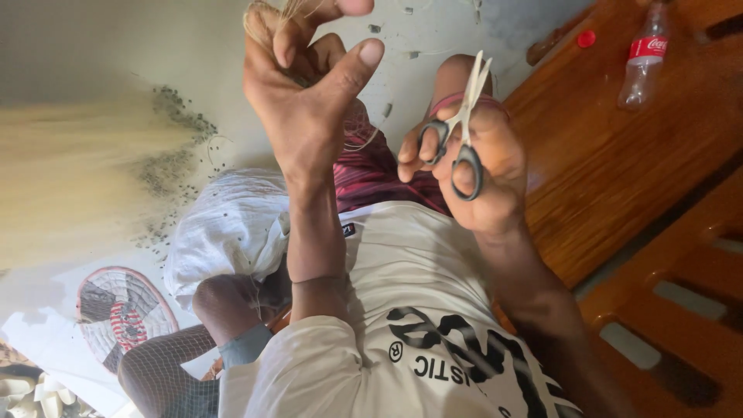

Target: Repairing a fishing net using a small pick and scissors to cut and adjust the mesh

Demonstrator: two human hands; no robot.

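Nearest to us, our right hand (480, 166) holds a small pair of scissors (460, 131) with dark handle loops, a finger through each of the 2 loops, the pale blades almost closed and pointing up and away from us with nothing between them. Just beside it, our left hand (306, 101) is raised, the fingers curled around a bundle of straw-coloured fibres (263, 19) at the very top of the view, the thumb standing free; most of the bundle is cut off by the frame, so we cannot tell how firmly it is pinched. The risk we judge greatest is the blade tips nicking that free thumb, since the 2 hands sit close together. A loose pinch could also let strands slip and scatter. Farther off, a clear plastic bottle (644, 66) lies on the wooden furniture (619, 178), and a white sack (228, 228) rests on the floor.
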